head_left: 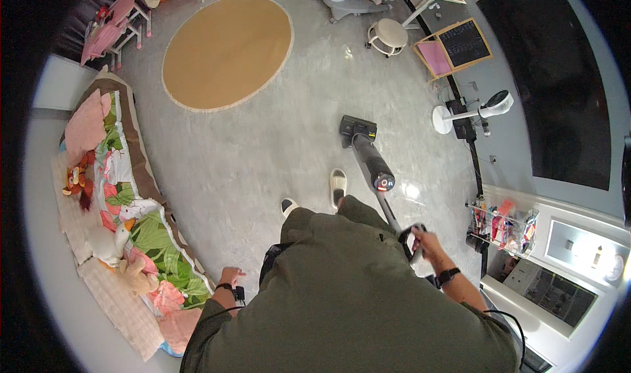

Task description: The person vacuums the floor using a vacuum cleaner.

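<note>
Evidently to steer, we wrap our right hand [428, 246] round the handle [403, 235] of the floor cleaner [373, 163], its nozzle [357, 127] on the floor [282, 143] ahead of that grip; our left hand [231, 276], fingers loosely spread, hangs seemingly empty well leftward.

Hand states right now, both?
Left hand: no object visible; open or closed, can't tell.
Right hand: closed, holding the floor cleaner.

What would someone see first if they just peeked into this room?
First, probably the big round tan rug on the grey floor, at the upper left. Next, the dark floor cleaner near the middle, gripped by the person's right hand. The big black panel on the right wall stands out too.
</note>
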Demonstrator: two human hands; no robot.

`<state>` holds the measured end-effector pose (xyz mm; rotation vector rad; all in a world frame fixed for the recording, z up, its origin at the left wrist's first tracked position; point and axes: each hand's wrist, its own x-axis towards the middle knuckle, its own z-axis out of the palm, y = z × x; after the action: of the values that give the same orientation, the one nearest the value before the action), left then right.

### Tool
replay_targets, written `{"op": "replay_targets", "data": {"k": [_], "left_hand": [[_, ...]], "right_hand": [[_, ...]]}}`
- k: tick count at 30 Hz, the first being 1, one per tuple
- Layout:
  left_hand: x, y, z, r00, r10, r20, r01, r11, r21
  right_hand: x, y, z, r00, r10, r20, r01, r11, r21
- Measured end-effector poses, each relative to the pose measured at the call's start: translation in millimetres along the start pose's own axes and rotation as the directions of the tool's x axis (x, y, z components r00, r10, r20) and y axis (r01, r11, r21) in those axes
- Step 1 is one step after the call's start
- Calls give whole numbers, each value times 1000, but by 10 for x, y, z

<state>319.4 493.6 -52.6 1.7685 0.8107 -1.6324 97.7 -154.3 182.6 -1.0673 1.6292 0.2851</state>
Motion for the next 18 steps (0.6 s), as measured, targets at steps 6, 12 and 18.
{"op": "replay_targets", "data": {"k": [6, 12, 18], "left_hand": [[104, -944, -83, 877, 481, -2, -475, 866, 153], [-278, 456, 885, 785, 604, -142, -595, 797, 102], [-1258, 1318, 2160, 749, 574, -330, -527, 819, 228]], "right_hand": [[460, -741, 107, 979, -103, 175, 53, 963, 265], [1270, -960, -272, 957, -246, 155, 197, 940, 278], [2713, -792, -1246, 844, -529, 86, 530, 848, 17]]}}
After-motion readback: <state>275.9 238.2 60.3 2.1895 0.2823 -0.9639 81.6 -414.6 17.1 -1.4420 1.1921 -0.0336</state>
